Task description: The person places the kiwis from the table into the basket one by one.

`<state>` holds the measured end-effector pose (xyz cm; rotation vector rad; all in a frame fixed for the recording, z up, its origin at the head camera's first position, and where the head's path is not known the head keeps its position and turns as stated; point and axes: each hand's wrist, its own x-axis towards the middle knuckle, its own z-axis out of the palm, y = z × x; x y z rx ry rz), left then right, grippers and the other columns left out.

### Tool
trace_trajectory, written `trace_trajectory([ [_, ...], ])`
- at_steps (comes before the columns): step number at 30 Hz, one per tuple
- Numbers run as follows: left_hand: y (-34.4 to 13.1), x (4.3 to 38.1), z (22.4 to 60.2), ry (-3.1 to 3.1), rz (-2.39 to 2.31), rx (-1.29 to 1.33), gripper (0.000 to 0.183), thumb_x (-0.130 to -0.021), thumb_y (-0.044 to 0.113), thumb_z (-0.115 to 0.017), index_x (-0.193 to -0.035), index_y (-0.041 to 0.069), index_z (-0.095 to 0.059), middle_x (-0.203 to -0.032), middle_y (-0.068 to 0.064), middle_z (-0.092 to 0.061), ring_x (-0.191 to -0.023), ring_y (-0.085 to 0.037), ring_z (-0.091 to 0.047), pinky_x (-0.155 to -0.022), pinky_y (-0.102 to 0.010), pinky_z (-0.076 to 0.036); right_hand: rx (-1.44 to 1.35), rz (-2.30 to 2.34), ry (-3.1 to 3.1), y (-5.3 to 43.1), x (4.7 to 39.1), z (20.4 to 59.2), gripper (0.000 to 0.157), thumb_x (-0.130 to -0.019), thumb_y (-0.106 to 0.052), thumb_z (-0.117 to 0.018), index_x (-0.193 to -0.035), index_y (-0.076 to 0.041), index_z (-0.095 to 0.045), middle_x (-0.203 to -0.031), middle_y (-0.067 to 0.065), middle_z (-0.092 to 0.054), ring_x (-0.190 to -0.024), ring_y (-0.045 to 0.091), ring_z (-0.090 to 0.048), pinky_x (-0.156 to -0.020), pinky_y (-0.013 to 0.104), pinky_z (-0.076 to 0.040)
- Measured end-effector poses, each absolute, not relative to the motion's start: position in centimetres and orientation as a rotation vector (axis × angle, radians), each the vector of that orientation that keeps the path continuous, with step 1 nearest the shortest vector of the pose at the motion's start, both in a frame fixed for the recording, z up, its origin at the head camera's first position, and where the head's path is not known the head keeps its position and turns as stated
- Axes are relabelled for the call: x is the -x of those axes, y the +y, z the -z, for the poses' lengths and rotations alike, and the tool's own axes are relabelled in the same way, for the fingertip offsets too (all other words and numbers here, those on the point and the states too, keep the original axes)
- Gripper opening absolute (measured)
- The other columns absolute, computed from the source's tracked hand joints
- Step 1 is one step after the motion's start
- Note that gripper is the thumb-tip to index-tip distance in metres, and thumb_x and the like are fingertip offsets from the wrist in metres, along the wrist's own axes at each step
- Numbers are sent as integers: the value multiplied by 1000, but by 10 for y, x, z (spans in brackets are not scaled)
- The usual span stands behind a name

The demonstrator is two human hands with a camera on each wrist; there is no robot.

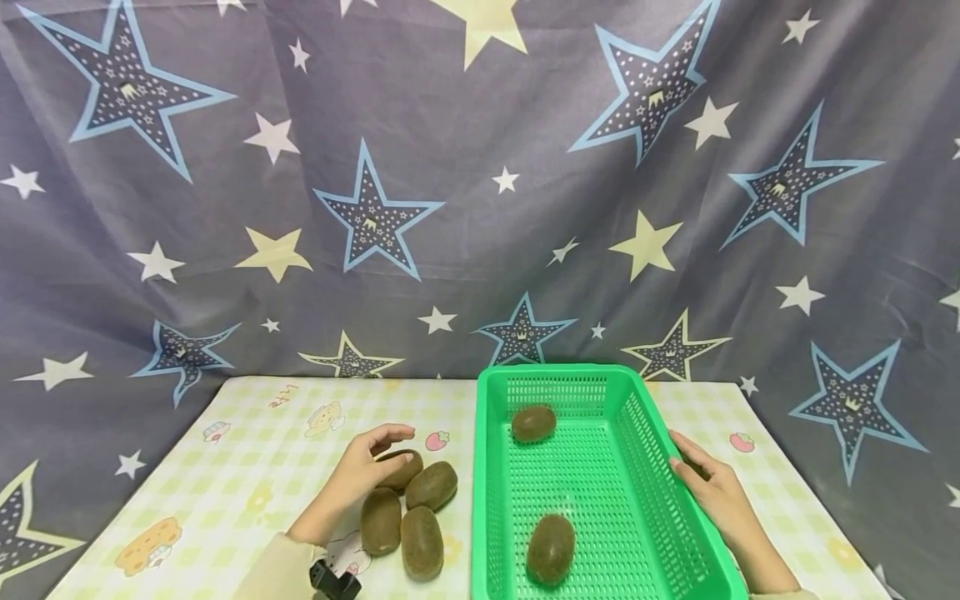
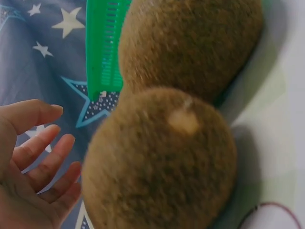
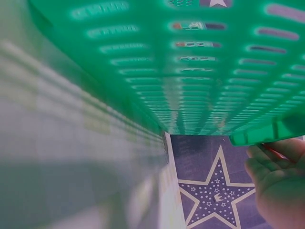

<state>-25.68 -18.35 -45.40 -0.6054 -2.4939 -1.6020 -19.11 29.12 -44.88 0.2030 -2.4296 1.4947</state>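
Observation:
Several brown fuzzy kiwis lie in a cluster on the table, left of a green plastic basket [image 1: 491,500]. My left hand [image 1: 365,467] is at the rearmost kiwi [image 1: 401,471], its fingers loosely bent above it. In the left wrist view, the left hand [image 2: 40,167] shows spread fingers beside a large near kiwi [image 2: 162,162]; contact is hard to tell. Two kiwis sit apart inside the basket, one at the back [image 1: 534,423] and one in front [image 1: 551,550]. My right hand [image 1: 712,483] touches the basket's right outer rim, fingers mostly straight in the right wrist view.
A checked cloth with cartoon prints covers the table [image 1: 247,450]. Behind it hangs a dark curtain [image 1: 420,317] with stars. The basket's perforated side wall [image 3: 190,86] fills much of the right wrist view.

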Motion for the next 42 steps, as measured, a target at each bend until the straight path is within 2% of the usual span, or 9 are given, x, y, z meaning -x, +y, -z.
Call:
trace_trajectory([
  [4, -191, 264, 464, -2490, 1629, 589, 33, -83, 8, -70, -115, 2, -63, -114, -19, -64, -109, -32, -58, -100, -53, -37, -204, -1497, -2440, 291, 192, 447, 46, -98, -17, -50, -137, 7, -42, -141, 29, -37, -107, -21, -37, -84, 2, -35],
  [9, -198, 268, 472, -2508, 1684, 572, 35, -84, 7, -68, -118, -2, -60, -117, -25, -60, -112, -37, -55, -100, -54, -36, -208, -1500, -2429, 291, 192, 447, 46, -98, -16, -51, -136, 8, -43, -140, 29, -37, -107, -21, -37, -84, 2, -35],
  [17, -207, 272, 484, -2553, 1702, 544, 40, -86, 9, -67, -120, -8, -57, -119, -27, -58, -112, -39, -54, -96, -51, -40, -194, -1506, -2443, 291, 192, 449, 46, -99, -17, -50, -137, 6, -42, -141, 28, -37, -107, -22, -36, -84, 2, -35],
  [25, -209, 273, 490, -2626, 1809, 525, 46, -86, 12, -67, -125, -8, -53, -124, -28, -54, -110, -36, -54, -87, -28, -45, -185, -1489, -2439, 291, 193, 449, 45, -98, -16, -51, -137, 5, -44, -141, 16, -40, -108, -21, -37, -85, 3, -35],
  [28, -209, 273, 493, -2634, 1872, 495, 49, -85, 11, -68, -127, -8, -51, -124, -26, -55, -109, -33, -54, -85, -23, -45, -182, -1500, -2449, 292, 192, 450, 46, -98, -17, -51, -137, 6, -43, -142, 21, -39, -108, -21, -37, -84, 3, -35],
  [31, -209, 273, 495, -2641, 1920, 475, 51, -85, 11, -68, -128, -8, -49, -124, -24, -56, -109, -30, -55, -85, -22, -45, -178, -1510, -2460, 292, 191, 450, 47, -99, -18, -50, -138, 6, -42, -142, 26, -37, -107, -21, -36, -83, 2, -36],
  [42, -208, 272, 494, -2679, 1930, 402, 55, -84, 16, -71, -130, -5, -49, -124, -20, -56, -110, -28, -55, -87, -24, -45, -172, -1508, -2447, 291, 192, 449, 46, -98, -16, -51, -138, 6, -42, -141, 26, -37, -107, -23, -36, -84, 2, -35],
])
